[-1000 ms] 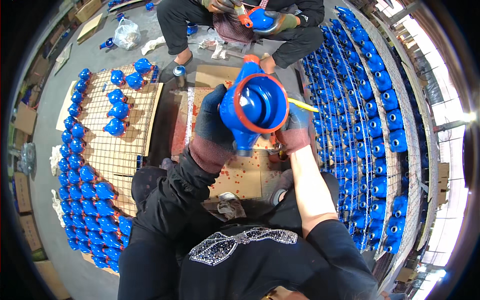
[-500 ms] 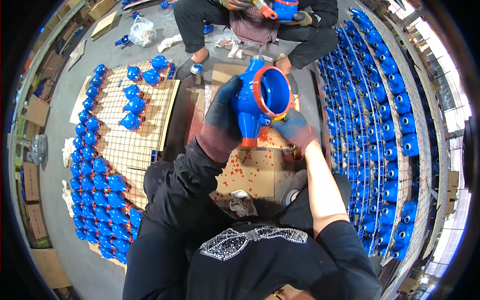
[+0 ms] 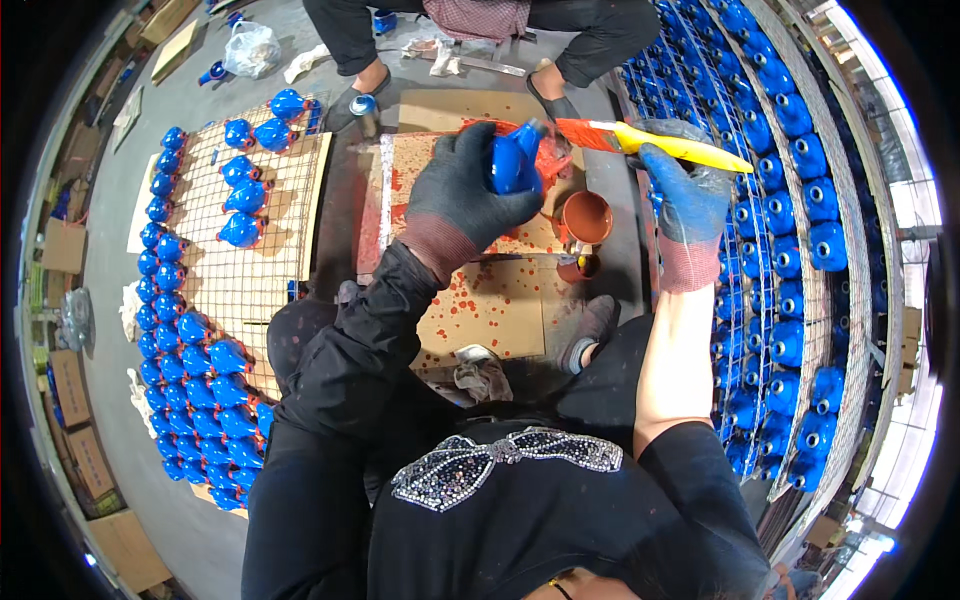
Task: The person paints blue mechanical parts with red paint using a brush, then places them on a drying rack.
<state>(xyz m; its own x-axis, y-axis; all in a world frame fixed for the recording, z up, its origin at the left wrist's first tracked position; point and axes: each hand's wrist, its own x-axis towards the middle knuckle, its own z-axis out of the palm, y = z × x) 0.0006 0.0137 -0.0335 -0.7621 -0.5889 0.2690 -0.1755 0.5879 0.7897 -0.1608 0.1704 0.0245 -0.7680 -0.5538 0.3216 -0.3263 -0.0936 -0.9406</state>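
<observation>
Red-spattered cardboard (image 3: 515, 300) spreads below us; a far-left carton (image 3: 92, 460) bears print too small to read. Our gloved left hand (image 3: 465, 190) and right hand (image 3: 690, 200) are both closed, the right around a yellow-handled brush (image 3: 680, 148), the left around a blue part (image 3: 513, 165) above the cardboard, near the red bristles (image 3: 590, 135). A cup (image 3: 588, 204) shows reddish inside.

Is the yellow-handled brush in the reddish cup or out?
Out: the right hand holds the brush, its bristles showing apart from the cup.
</observation>
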